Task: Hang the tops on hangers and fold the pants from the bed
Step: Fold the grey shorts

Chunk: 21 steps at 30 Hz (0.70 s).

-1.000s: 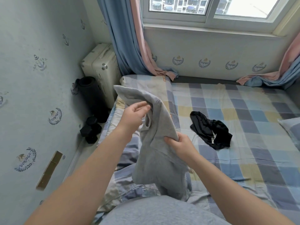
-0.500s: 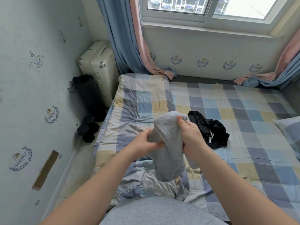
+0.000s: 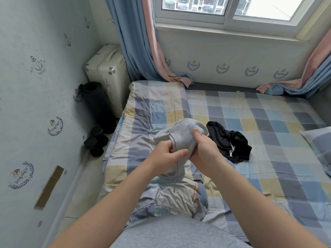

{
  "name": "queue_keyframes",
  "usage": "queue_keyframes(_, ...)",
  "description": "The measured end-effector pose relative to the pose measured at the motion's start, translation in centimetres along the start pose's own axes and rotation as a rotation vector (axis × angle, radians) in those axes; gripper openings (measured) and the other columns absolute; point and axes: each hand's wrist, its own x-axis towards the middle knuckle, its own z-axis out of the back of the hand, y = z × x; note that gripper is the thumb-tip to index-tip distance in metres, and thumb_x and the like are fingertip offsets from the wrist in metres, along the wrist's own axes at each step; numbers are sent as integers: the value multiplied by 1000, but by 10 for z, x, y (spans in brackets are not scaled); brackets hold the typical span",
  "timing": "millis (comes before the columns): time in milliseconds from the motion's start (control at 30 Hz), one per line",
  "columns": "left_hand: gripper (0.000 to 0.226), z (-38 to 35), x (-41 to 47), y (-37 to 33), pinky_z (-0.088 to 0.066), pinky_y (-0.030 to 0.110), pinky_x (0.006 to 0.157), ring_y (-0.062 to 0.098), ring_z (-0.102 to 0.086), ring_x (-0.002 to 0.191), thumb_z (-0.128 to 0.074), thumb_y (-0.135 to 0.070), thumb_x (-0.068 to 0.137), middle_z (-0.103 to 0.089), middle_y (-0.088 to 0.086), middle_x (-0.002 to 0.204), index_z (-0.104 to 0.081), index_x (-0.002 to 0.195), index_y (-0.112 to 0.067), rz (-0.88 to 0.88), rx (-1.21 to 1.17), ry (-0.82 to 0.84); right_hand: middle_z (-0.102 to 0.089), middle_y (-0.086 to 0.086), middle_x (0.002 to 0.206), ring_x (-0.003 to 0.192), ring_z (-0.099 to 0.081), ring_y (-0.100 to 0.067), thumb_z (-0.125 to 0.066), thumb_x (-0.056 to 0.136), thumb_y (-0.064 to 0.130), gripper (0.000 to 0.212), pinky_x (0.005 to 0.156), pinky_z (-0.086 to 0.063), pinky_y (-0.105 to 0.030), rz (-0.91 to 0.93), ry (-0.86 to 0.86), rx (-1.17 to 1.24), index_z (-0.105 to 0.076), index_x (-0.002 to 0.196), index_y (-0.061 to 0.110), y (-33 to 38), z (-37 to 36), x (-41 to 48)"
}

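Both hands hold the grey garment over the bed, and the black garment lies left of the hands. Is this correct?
Not quite: the head view shows the black garment lying right of the hands. The left hand and right hand do hold the grey garment over the bed.

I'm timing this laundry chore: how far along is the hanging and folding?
Done: nothing that shows; no hanger or folded pile is in view. In hand: the left hand and right hand both grip the grey garment, bunched above the bed. Left: the black garment lies crumpled on the bed, untouched.
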Motion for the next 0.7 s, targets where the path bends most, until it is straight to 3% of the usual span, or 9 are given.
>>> queue_keyframes(100,11,1,3,-3,-59,33,62,22,-72,82,-60,-11,99,-74,6,89,-68,99,-18,32,-64,-124,-75,-16,104,93,-75,-25,-42,108,33,36,70,-60,-37,-14,9,-100,-64,117,6,1,6,2)
queue_keyframes(200,8,14,9,-20,-56,31,52,18,-71,71,-58,-10,100,-71,5,81,-65,96,-13,34,-215,-239,-74,-9,116,109,-69,-25,-48,106,27,29,85,-58,-43,-17,41,-218,-65,124,11,-1,16,3)
queue_keyframes(267,10,24,15,-33,-57,31,51,18,-71,68,-57,-8,101,-68,10,82,-61,92,-9,19,-291,-286,-74,-1,115,106,-71,-20,-55,102,28,27,78,-59,-37,-10,66,-259,-64,125,16,-5,21,-1)
queue_keyframes(333,13,30,19,-43,-57,32,52,21,-71,68,-54,-8,102,-64,16,85,-56,89,-9,28,-351,-304,-75,8,110,100,-72,-11,-64,93,41,38,71,-57,-27,-7,141,-333,-61,126,23,-8,22,-11)
queue_keyframes(433,14,27,18,-46,-59,34,55,25,-74,70,-50,-9,104,-68,19,85,-53,91,-7,68,-402,-262,-68,25,116,110,-63,3,-69,75,59,54,85,-52,-17,43,261,-525,-56,125,41,-18,17,-24)
queue_keyframes(533,12,19,17,-43,-59,34,56,26,-74,71,-50,-10,105,-71,15,82,-54,94,-6,83,-464,-215,-69,8,112,95,-66,2,-73,86,29,45,76,-53,-18,99,288,-663,-58,128,26,-35,11,-23)
queue_keyframes(600,12,19,18,-44,-58,33,55,24,-74,69,-50,-10,104,-71,13,78,-55,94,-5,73,-476,-245,-62,-10,86,72,-58,-11,-61,94,4,8,64,-49,-25,132,185,-705,-62,102,5,-39,9,-22)
queue_keyframes(633,12,22,19,-46,-58,33,55,24,-74,69,-51,-11,104,-72,12,78,-56,95,-5,65,-472,-267,-52,-12,75,66,-47,-15,-54,96,0,10,59,-41,-25,157,117,-726,-56,87,2,-39,10,-22)
queue_keyframes(700,12,30,21,-46,-59,34,57,25,-75,74,-51,-12,104,-73,15,84,-57,101,-2,53,-443,-317,-42,-7,70,64,-35,-15,-51,99,-1,24,54,-30,-23,190,64,-734,-50,76,5,-33,15,-20)
